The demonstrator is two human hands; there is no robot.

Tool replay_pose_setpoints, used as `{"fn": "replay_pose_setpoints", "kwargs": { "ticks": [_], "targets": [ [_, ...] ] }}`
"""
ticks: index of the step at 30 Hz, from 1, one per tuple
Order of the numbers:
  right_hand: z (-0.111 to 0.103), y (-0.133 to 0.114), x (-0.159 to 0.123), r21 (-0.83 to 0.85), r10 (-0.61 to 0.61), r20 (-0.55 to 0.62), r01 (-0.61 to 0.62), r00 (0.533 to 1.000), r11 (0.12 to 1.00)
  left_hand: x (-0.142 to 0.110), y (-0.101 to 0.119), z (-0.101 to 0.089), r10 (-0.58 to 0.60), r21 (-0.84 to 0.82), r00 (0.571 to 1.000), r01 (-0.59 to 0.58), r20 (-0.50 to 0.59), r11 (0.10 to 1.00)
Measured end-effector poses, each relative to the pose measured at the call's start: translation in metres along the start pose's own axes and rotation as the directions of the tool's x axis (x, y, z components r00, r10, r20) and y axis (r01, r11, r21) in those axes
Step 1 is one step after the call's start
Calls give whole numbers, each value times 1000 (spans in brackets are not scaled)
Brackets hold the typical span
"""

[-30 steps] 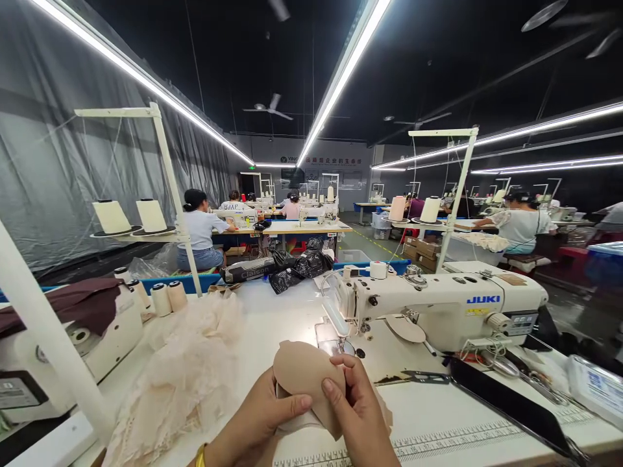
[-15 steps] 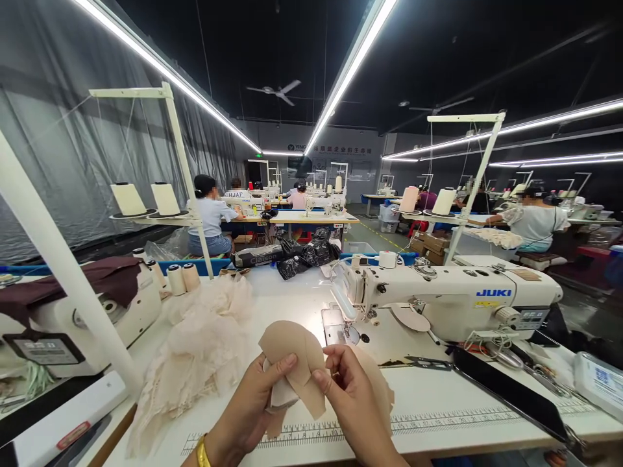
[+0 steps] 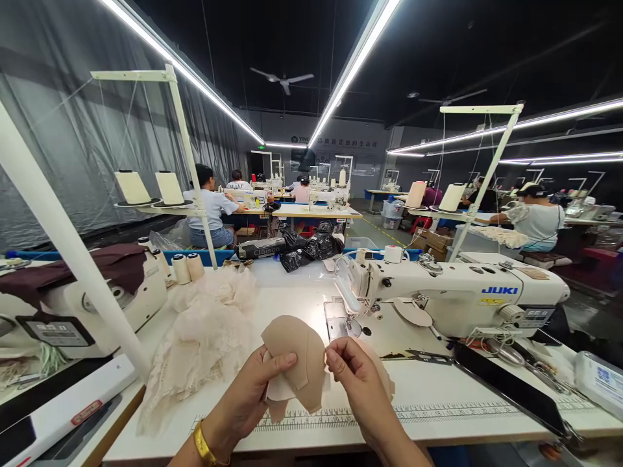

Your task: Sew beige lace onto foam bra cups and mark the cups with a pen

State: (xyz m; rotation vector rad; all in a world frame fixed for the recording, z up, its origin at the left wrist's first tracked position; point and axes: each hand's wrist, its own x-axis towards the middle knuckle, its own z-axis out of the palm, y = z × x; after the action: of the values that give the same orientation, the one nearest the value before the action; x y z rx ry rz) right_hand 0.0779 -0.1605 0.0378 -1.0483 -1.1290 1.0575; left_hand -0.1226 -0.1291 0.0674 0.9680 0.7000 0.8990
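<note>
My left hand (image 3: 250, 395) and my right hand (image 3: 357, 379) together hold a beige moulded foam cup piece (image 3: 296, 357) above the front of the white sewing table (image 3: 438, 402). The left thumb presses on the cup's lower left face. The right thumb and fingers pinch its right edge. Both hands are closed on it. A white JUKI sewing machine (image 3: 462, 295) stands just behind and to the right, its needle area (image 3: 348, 324) close beyond the cup. A gold bangle (image 3: 200, 444) sits on my left wrist.
A heap of pale lace fabric (image 3: 204, 337) lies left of my hands. A second machine with maroon cloth (image 3: 92, 285) stands at far left beside thread cones (image 3: 187, 267). Scissors and tools (image 3: 516, 360) lie at right. Black bags (image 3: 311, 250) sit at the back. Other people sew at distant tables.
The cup has turned in my hands and my right fingers have slid from its face to its right edge. The view has tilted down slightly.
</note>
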Motion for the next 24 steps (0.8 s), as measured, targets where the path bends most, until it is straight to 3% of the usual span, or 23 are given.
{"fn": "replay_pose_setpoints", "kwargs": {
  "ticks": [4,7,10,13,17,21,24],
  "targets": [
    [-6,-13,1,33,96,92,-99,991,995,-10,7,-4,-94,84,981,81,169,993],
    [-7,-26,2,79,141,254,-166,957,983,-12,14,-5,-173,188,927,115,331,975],
    [-4,-32,6,102,126,346,-171,930,980,-4,18,-5,-234,288,899,129,369,949],
    [-2,-30,14,172,111,288,-165,951,971,8,17,-3,-237,308,915,134,325,942],
    [-7,-20,21,366,161,34,-162,986,916,18,16,-4,-198,296,957,130,213,946],
    [-9,-10,20,501,189,-127,-102,974,860,23,20,-16,-61,281,998,55,13,958],
    [2,-6,25,528,205,-145,-99,968,843,24,28,-29,71,252,989,-37,-130,967]
  ]
}}
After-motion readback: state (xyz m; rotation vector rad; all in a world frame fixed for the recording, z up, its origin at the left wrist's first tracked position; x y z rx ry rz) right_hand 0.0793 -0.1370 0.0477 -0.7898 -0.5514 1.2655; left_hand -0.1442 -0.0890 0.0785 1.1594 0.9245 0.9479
